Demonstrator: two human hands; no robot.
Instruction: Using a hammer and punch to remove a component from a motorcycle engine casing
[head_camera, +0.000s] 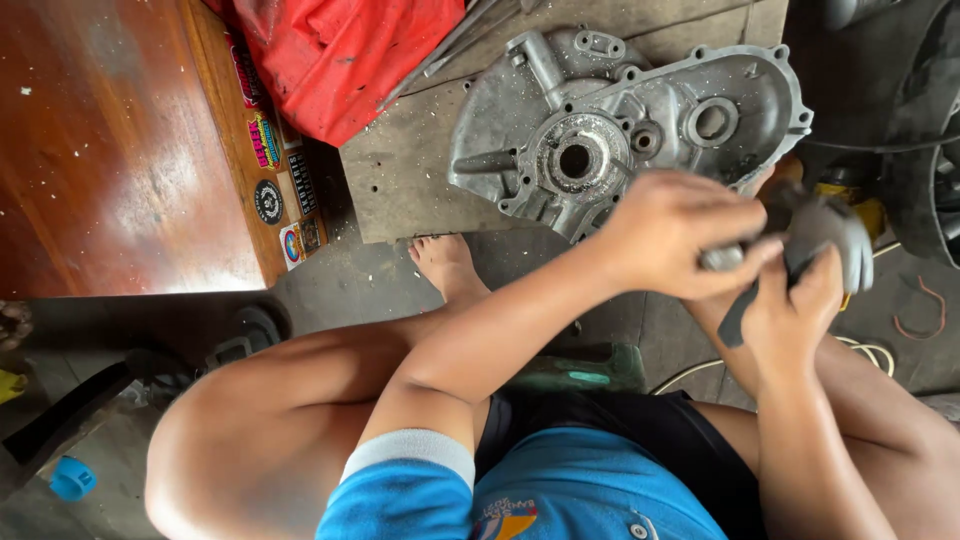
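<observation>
Both hands on a grey glove beside an engine casing

The aluminium engine casing (625, 125) lies on a board's (400, 170) far right edge. Left hand (670, 232) pinches the grey glove (825, 235); right hand (790, 300) is closed on it, the glove's shape partly hidden by the fingers.

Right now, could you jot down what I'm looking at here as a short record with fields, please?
Setting: a workshop floor, seen from above by a seated person.
Left hand: gripping a small grey metal part from above.
Right hand: holding a grey glove and a dark tool handle from below.
Ahead of the hands: a grey metal engine casing lying on a flat board.
Further back: a red cloth.
Left side: a polished wooden surface with stickers on its edge.
Below: a bare foot on the floor.
</observation>
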